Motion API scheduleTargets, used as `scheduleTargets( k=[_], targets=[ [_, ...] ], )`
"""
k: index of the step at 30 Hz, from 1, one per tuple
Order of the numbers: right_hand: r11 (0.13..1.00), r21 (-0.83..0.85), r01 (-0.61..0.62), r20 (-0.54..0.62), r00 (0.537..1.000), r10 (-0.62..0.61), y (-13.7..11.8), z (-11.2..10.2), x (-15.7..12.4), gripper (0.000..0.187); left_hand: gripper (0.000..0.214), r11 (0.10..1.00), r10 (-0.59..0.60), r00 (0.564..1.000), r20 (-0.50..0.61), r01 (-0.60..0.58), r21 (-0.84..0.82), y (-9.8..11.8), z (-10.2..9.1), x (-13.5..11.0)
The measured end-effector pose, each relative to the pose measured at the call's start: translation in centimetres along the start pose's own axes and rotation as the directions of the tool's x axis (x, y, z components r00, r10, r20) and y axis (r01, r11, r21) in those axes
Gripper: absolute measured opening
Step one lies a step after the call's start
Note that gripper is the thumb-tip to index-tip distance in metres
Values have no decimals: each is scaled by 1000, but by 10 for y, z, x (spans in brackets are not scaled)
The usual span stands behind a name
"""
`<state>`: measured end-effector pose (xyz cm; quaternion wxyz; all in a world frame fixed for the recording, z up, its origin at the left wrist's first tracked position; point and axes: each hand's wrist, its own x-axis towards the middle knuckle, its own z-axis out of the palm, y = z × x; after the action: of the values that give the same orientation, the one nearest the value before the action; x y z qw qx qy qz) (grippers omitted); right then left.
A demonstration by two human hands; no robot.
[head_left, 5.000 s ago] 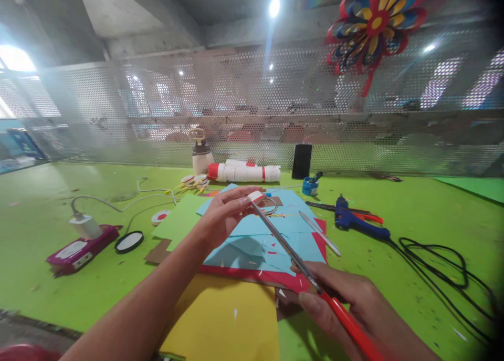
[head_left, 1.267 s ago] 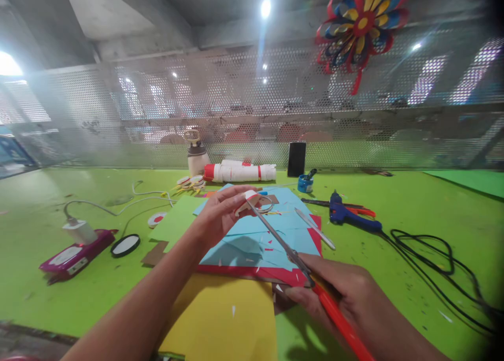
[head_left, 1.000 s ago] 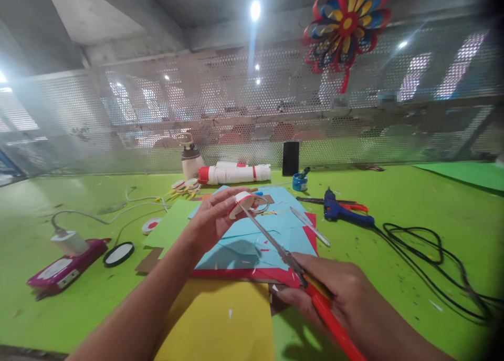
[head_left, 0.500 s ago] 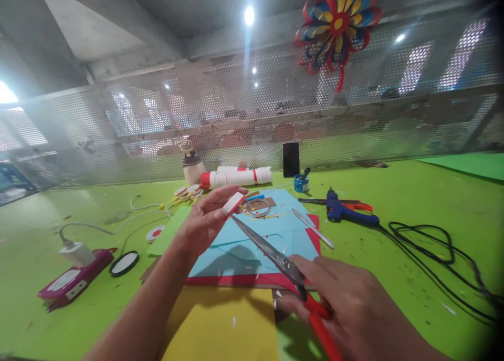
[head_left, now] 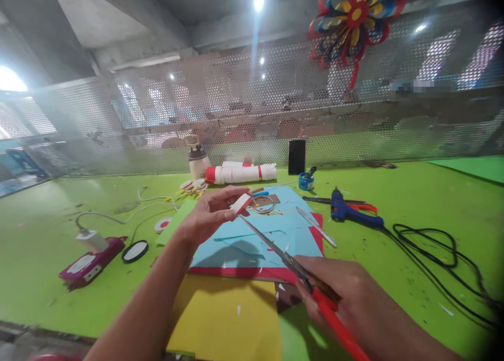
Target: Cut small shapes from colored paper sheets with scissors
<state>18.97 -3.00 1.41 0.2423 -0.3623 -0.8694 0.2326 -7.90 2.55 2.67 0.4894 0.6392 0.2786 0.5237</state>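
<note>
Between the thumb and fingers of my left hand [head_left: 210,211] is a small folded white piece with a red edge [head_left: 241,204], which looks like paper. My right hand [head_left: 346,292] is wrapped round red-handled scissors [head_left: 289,261]. Their blades look nearly closed and point up and left, with the tips just below the white piece. Whether the tips touch it I cannot tell. Light blue paper sheets [head_left: 232,253] over red paper lie under the hands, with small white and red scraps on them. Nearer to me is a yellow sheet [head_left: 224,319].
To the right lie a blue glue gun [head_left: 354,214] with a black cord [head_left: 441,235] and a silver pen-like tool [head_left: 317,227]. A purple power strip [head_left: 92,261] and a round black-rimmed disc [head_left: 135,251] are on the left. White rolls [head_left: 244,174] and a spray bottle [head_left: 198,161] stand behind.
The view has shifted slightly, so the table things appear moved. The scissor blades look closer together now, and their tips sit slightly below the white piece.
</note>
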Motion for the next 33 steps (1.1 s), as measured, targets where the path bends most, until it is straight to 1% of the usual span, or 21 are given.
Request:
scheduleTargets(
  k=[3,5,12,19,23,27,30,33],
  targets=[
    [999,50,-6,37,999,4,-2,-5,0,19,51,999,-42,995,86,43,-5,1,-5,-2],
    [999,52,-11,41,999,9,-2,-6,0,19,50,998,-59,991,117,61,-13,3,-6,-3],
    [994,106,-4,96,995,-6,-1,-6,2,26,47,999,-45,985,168,45,5,7,-6,-2],
    [998,61,-2,78,997,-3,9,0,0,27,46,997,-71,977,203,62,49,4,-13,-1],
    [1000,6,-3,46,999,3,15,2,3,26,46,992,-101,979,178,86,87,4,-16,0],
    [1000,6,27,44,999,-27,18,2,5,26,47,993,-103,981,165,93,68,0,-22,0],
    [998,15,56,31,998,-56,22,0,6,25,47,999,-50,990,133,47,23,-4,-26,1],
    [998,18,62,-16,998,-61,29,2,7,24,44,999,32,999,36,-30,-30,-5,-23,3]
  ],
)
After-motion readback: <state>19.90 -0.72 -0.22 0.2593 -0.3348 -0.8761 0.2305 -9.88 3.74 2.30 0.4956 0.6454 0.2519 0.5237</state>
